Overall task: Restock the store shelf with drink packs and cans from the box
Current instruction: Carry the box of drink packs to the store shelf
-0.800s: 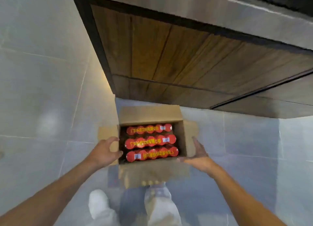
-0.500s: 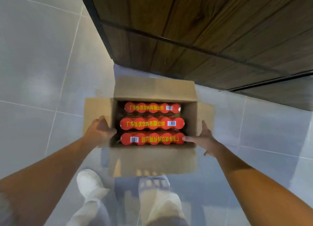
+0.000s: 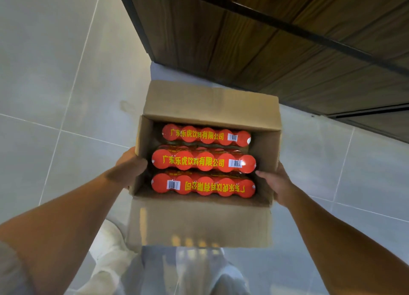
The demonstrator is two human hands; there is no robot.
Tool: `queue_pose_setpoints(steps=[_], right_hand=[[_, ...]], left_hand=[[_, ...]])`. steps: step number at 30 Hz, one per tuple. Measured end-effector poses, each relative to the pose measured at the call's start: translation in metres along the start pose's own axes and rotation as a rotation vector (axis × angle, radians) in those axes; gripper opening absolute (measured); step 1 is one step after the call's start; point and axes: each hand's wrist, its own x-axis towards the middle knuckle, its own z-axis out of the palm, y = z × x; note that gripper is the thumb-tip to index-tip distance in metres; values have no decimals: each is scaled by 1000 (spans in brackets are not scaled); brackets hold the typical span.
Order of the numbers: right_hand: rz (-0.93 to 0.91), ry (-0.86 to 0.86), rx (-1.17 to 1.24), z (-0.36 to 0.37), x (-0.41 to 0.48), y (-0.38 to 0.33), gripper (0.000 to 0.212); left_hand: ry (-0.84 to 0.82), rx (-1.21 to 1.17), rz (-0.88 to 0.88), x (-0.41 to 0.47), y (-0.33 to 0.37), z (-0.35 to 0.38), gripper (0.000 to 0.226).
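Observation:
An open cardboard box (image 3: 199,224) is held up in front of me, its flaps folded outward. Inside lie three shrink-wrapped rows of red-topped drink packs (image 3: 204,163) with yellow lettering and barcode stickers. My left hand (image 3: 129,168) grips the box's left wall, fingers curled over the rim. On the right wall my right hand (image 3: 276,184) clasps the edge, thumb reaching inside toward the packs. The underside of the box is hidden.
A dark wood-panelled unit (image 3: 276,40) with a black edge rises behind the box at the upper right. Grey floor tiles (image 3: 55,73) spread to the left and right. My white shoes (image 3: 110,246) and light trousers show below the box.
Both hands have closed on the box's side walls and the box has come up nearer to the camera. The wood unit now fills more of the top.

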Motion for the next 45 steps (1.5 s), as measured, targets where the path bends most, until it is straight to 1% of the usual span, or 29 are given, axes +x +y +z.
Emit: queue_pose_setpoints(steps=[2, 3, 5, 6, 8, 11, 14, 16, 17, 23, 26, 29, 32, 36, 39, 45], right_hand=[[46, -58, 52, -2, 14, 3, 74], [65, -79, 55, -2, 19, 2, 74], [83, -75, 16, -1, 24, 2, 72], [88, -69, 11, -1, 24, 2, 66], [80, -51, -6, -2, 28, 4, 52], [1, 26, -164, -5, 29, 5, 46], [-77, 153, -468, -7, 24, 0, 41], [-113, 189, -659, -9, 19, -5, 43], [-127, 190, -711, -11, 18, -6, 44], [-162, 187, -753, -14, 13, -5, 41], [-176, 196, -772, -15, 3, -7, 39], [-191, 192, -798, -16, -7, -14, 38], [-205, 177, -822, -16, -25, -24, 39], [-215, 191, -856, -12, -52, -36, 41], [-231, 184, -874, -4, -83, -48, 41], [-290, 170, -943, 33, -146, -81, 43]], left_hand=[[-57, -110, -31, 7, -2, 0, 40], [-119, -166, -55, 9, -2, -1, 44], [-244, -212, -120, 17, -7, -3, 59], [-292, -228, -137, 20, -10, -5, 66], [-331, -251, -137, 34, -17, -5, 75], [-344, -190, -131, 30, -13, -9, 74], [-331, -180, -125, 21, -7, -13, 66], [-345, -197, -117, 17, -4, -15, 67], [-357, -208, -116, 15, -2, -15, 68], [-386, -263, -118, 9, -6, -17, 76], [-392, -304, -126, 1, -8, -23, 74], [-408, -321, -138, -6, -13, -32, 78], [-413, -306, -162, -17, -22, -49, 74], [-433, -320, -168, -40, -30, -74, 75], [-456, -375, -167, -65, -43, -101, 78], [-417, -478, -164, -105, -91, -158, 80]])
